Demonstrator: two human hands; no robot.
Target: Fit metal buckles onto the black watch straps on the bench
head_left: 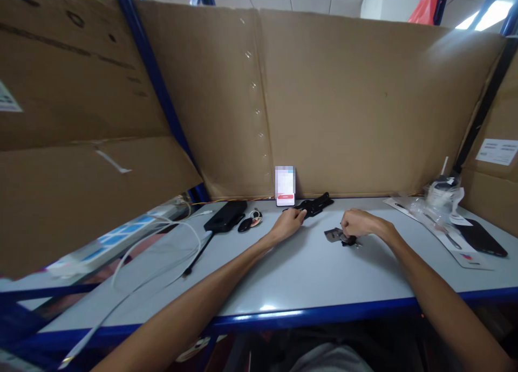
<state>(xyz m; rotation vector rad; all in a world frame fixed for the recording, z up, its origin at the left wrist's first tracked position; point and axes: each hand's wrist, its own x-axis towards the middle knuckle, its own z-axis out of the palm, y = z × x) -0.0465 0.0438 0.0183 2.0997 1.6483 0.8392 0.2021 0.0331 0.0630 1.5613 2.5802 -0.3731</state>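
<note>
My left hand [288, 224] reaches to the back middle of the table, its fingers closed at the near end of a black, jointed-looking strap or bracket [318, 205]. What exactly that black thing is, I cannot make out. To the right, my right hand [359, 222] is closed with its fingertips pointing down over a small pile. A flat grey metal piece [334, 235] sticks out on the left of these fingers, and small black parts [348, 243] lie beneath them. The fingertips themselves are hidden. Behind my left hand a lit phone [285, 186] leans upright against the cardboard.
Left on the white table [291, 286] lie a black power bank [226, 216], a key fob [245, 225] and a white cable [198, 242]. A power strip [121, 234] runs along the left edge. At right are a blister pack [441, 232] and a dark phone [481, 237]. Cardboard walls [343, 102] enclose the table.
</note>
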